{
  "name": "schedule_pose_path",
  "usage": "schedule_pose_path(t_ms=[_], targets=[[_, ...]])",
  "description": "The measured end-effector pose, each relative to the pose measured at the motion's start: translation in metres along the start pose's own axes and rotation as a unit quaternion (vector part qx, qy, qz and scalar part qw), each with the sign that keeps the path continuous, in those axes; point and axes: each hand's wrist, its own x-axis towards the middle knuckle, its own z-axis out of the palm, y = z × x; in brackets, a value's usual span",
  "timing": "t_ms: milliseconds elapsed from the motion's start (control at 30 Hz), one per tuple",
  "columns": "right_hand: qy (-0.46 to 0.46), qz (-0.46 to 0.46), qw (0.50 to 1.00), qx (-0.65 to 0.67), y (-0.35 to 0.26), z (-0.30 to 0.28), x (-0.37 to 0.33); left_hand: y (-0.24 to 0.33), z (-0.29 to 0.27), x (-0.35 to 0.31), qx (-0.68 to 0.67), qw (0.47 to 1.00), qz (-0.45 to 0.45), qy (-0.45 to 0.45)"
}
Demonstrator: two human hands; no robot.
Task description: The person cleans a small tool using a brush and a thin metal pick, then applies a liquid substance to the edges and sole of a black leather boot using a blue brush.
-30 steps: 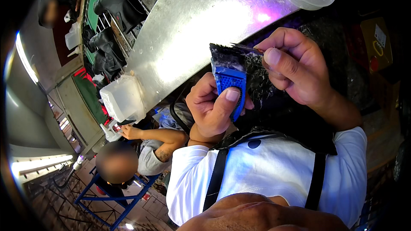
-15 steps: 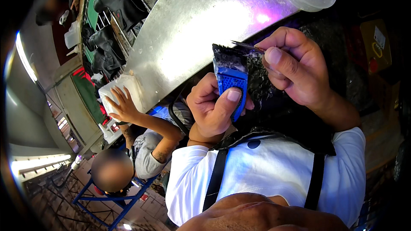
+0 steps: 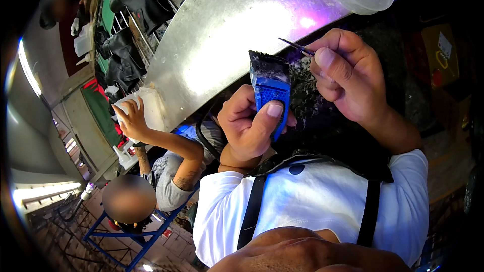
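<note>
Head view: at centre, the left hand (image 3: 247,123) has fingers wrapped around a blue brush (image 3: 272,93), dark end up; right of centre, the right hand (image 3: 348,73) pinches a thin dark tool (image 3: 294,45).

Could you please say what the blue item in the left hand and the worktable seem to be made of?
Blue item: probably moulded plastic or rubber, slightly shiny, with a raised grid texture; its dark, frayed top may be fibre.
Worktable: likely bare metal, scuffed, judging by its grey, bright glare.
</note>
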Motion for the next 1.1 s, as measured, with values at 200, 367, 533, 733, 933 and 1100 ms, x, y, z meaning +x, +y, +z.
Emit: schedule_pose_path(t_ms=[200,367,533,733,933,1100], targets=[[0.004,0.004,1.000,0.018,0.001,-0.002,0.000,0.007,-0.010,0.000,-0.021,0.999,-0.028,-0.032],[-0.019,0.022,0.999,0.029,0.008,0.000,-0.004,0.006,-0.014,-0.003,-0.018,0.999,-0.015,-0.029],[-0.042,0.016,0.999,0.004,0.014,0.003,-0.009,0.001,-0.014,-0.007,0.017,1.000,0.014,-0.006],[-0.050,0.009,0.998,-0.024,0.017,0.008,-0.011,0.002,-0.020,-0.009,0.016,1.000,0.016,-0.006],[-0.049,0.004,0.998,-0.034,0.017,0.012,-0.012,0.003,-0.019,-0.011,0.010,1.000,0.024,0.002],[-0.041,-0.002,0.998,-0.039,0.023,0.015,-0.013,0.002,-0.024,-0.012,0.007,1.000,0.030,-0.004]])
